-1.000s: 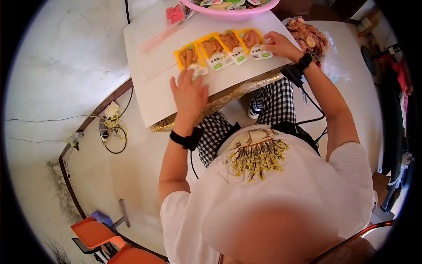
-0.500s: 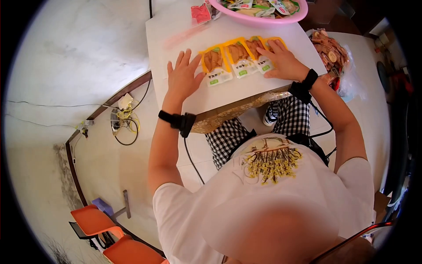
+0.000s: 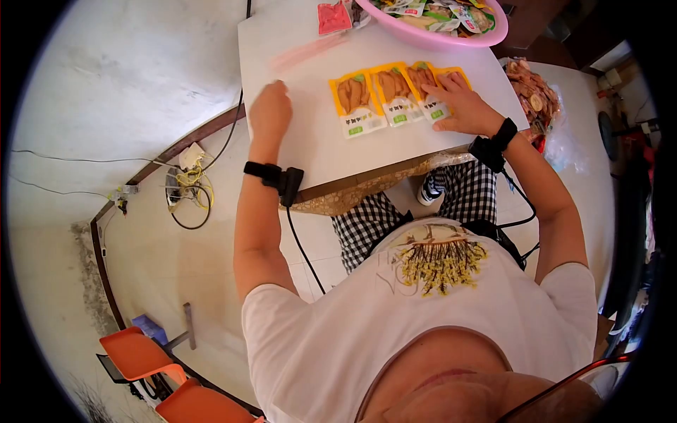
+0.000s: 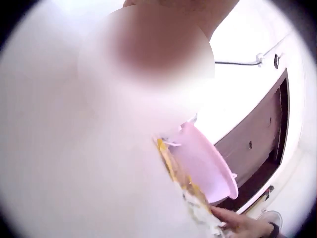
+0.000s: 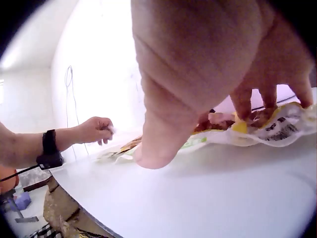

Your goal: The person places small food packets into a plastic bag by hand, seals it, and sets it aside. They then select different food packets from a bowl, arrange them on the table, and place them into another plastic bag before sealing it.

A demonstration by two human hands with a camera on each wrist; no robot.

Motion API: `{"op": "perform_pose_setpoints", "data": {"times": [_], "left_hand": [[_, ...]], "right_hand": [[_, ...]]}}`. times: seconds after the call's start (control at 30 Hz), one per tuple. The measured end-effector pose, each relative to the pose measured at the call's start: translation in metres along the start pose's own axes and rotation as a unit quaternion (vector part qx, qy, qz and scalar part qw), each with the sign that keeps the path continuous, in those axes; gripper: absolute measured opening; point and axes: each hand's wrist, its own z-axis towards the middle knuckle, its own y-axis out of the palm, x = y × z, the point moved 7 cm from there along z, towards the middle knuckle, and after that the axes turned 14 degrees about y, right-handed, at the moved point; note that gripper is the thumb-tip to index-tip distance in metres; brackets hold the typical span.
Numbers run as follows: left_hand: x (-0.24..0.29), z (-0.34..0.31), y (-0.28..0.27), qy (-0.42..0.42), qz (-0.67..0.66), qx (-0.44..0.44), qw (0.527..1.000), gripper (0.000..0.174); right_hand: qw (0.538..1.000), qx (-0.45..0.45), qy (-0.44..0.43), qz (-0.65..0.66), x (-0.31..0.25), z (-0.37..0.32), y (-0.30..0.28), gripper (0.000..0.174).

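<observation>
Several yellow-and-white food pouches [image 3: 361, 106] lie side by side in a slightly overlapping row on the white table [image 3: 310, 151], their clear windows showing brown meat-like pieces. My right hand [image 3: 465, 109] rests over the pouches at the row's right end, fingers spread with the tips on the packaging. In the right wrist view, its thumb reaches down at the near edge of the row. My left hand [image 3: 271, 113] is left of the row, apart from it, over the table's left edge. Its fingers look curled in the right wrist view, with a pale spot at the tips.
A pink basin [image 3: 451, 35] full of other packets stands at the table's far right. A red packet [image 3: 333, 17] lies at the back, near a pinkish strip [image 3: 309, 51]. Beyond the right edge sits a clear bag of brown food pieces [image 3: 532, 95]. Orange chairs [image 3: 137, 352] stand lower left.
My left hand has left the row's left end, moved left and curled its fingers. My right hand has come from the right end pouch's edge to lie over the pouches. The head view has shifted.
</observation>
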Motion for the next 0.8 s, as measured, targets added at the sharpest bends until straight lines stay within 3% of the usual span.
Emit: {"op": "perform_pose_setpoints", "data": {"times": [0.13,0.17,0.23,0.43,0.63,0.7,0.73,0.8], "left_hand": [[-0.034,-0.014,-0.049,-0.085,-0.029,0.178,0.98,0.011],[-0.037,-0.018,-0.058,-0.07,-0.058,0.223,0.971,0.012],[-0.043,-0.027,-0.073,-0.082,-0.087,0.245,0.962,0.011],[-0.04,-0.043,-0.103,-0.088,-0.107,0.247,0.959,0.011],[0.015,-0.038,-0.119,0.074,-0.069,0.278,0.955,0.007],[0.043,-0.033,-0.117,0.119,-0.074,0.285,0.948,0.013],[0.056,-0.031,-0.112,0.122,-0.083,0.279,0.949,0.013],[0.084,-0.028,-0.102,0.134,-0.117,0.258,0.95,0.01]], "right_hand": [[1.0,0.003,-0.01,0.014,-0.012,-0.001,0.002,0.083],[1.0,-0.006,-0.007,0.003,-0.016,-0.001,0.002,0.085],[1.0,-0.022,-0.003,-0.021,-0.035,0.004,0.006,0.087],[0.997,-0.027,0.023,-0.069,-0.092,0.039,0.032,0.085],[0.996,-0.066,0.024,-0.047,-0.14,0.068,0.045,0.087],[0.998,-0.067,0.006,-0.022,-0.143,0.07,0.047,0.089],[1.0,0.005,-0.017,-0.011,-0.146,0.063,0.036,0.085],[0.997,-0.011,-0.012,0.082,-0.139,0.052,0.018,0.076]]}}
